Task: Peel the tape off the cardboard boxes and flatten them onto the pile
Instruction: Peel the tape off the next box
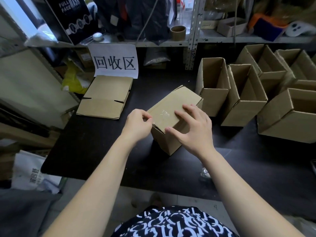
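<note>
A closed cardboard box [172, 103] stands on the black table [102, 151], its top sealed with clear tape [164, 113] that glints in the middle. My left hand [137, 124] is at the box's near-left top corner, thumb and fingertips pinching at the tape end there. On the top face lies my right hand [191, 127], fingers spread, with the thumb hooked at the near edge. A pile of flattened cardboard [106, 96] lies at the back left of the table.
Several open cardboard boxes [244, 94] stand in a cluster on the right. A white paper sign [116, 60] hangs behind the flat pile. Metal shelving [193, 31] with a tape core [178, 32] and clutter runs along the back. Bags sit on the floor at left.
</note>
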Tool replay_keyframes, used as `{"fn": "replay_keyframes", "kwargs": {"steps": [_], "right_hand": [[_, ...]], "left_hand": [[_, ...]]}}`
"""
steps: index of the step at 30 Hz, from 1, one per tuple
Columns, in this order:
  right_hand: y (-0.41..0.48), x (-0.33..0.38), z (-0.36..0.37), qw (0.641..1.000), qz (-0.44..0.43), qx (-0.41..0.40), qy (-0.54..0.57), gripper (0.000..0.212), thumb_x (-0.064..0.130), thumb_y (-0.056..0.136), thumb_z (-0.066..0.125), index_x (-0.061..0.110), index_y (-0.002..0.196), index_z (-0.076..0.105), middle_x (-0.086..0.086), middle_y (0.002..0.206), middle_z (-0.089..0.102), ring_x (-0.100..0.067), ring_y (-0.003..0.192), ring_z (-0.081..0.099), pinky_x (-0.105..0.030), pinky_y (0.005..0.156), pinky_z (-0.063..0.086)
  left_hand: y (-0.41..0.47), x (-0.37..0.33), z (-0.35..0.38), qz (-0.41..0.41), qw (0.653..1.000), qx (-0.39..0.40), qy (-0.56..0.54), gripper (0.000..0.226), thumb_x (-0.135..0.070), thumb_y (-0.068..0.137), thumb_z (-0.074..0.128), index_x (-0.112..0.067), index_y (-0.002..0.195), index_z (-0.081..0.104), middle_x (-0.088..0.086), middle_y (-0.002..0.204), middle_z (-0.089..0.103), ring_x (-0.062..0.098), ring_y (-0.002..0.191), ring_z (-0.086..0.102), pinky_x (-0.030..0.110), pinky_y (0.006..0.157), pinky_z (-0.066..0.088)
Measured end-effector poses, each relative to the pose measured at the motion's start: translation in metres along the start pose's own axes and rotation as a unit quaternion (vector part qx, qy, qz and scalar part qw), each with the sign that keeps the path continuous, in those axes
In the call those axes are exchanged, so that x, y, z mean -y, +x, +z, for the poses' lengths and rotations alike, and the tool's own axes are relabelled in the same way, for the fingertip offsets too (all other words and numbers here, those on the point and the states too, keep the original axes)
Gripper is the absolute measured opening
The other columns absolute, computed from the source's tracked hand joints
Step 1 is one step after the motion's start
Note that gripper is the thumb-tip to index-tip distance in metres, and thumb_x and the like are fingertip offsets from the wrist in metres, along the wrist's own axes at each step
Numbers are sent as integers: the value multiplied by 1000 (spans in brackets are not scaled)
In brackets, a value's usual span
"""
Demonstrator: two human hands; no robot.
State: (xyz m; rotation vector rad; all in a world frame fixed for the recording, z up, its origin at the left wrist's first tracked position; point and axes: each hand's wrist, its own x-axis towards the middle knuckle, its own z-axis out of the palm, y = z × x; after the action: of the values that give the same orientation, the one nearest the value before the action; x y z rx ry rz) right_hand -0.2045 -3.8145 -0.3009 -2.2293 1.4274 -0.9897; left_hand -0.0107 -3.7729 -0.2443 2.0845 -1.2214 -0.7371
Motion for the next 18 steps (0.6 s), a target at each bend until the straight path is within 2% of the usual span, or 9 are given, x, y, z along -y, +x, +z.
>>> {"fn": "replay_keyframes", "kwargs": {"steps": [3,7,10,11,13,15,16,18], "right_hand": [[0,1,0,1000,21,19,0,68,80,73,62,39,126,67,13,148,50,-9,149,30,-53,119,22],[-3,-2,0,999,32,20,11,69,82,71,62,41,126,67,15,148,50,-7,148,31,-54,118,25],[-4,-1,2,999,40,12,25,69,80,71,63,39,126,68,13,148,50,-8,148,31,-52,118,27],[-4,1,3,999,42,10,25,69,79,71,62,39,126,68,12,148,50,-9,148,31,-51,118,27],[-3,4,6,999,44,7,21,69,79,71,61,38,126,68,11,148,50,-10,147,32,-47,117,27],[-3,7,8,999,48,6,22,69,79,72,61,37,127,68,11,148,49,-10,147,31,-44,116,28],[-3,8,9,999,50,7,21,69,79,72,60,38,127,67,11,149,49,-10,147,31,-43,116,27],[-3,9,11,999,49,8,17,68,78,73,60,37,128,67,11,149,48,-10,147,30,-42,115,28]], "left_hand": [[-1,6,-2,43,998,25,34,11,-16,102,56,-15,103,68,-3,113,60,13,108,56,28,91,41],[-4,15,-2,89,994,55,29,9,-18,105,52,-21,103,61,-3,117,56,10,107,54,23,94,39],[-2,19,-1,77,996,36,-18,2,-21,100,61,-22,101,62,-6,109,63,4,103,58,14,83,42],[-1,19,1,69,996,20,-46,8,-21,96,66,-24,102,62,-7,107,65,2,102,60,12,81,44],[0,20,4,53,991,-9,-120,25,-18,88,75,-30,106,63,-11,108,68,2,104,64,20,89,52],[1,20,8,34,986,-30,-159,34,-16,84,79,-30,113,69,-16,110,70,5,111,66,29,99,54],[1,20,9,27,986,-40,-162,32,-16,84,80,-25,114,74,-18,109,69,6,115,66,32,103,52],[1,19,12,14,982,-52,-183,21,-12,83,81,-21,101,81,-21,100,65,6,121,63,32,107,50]]}}
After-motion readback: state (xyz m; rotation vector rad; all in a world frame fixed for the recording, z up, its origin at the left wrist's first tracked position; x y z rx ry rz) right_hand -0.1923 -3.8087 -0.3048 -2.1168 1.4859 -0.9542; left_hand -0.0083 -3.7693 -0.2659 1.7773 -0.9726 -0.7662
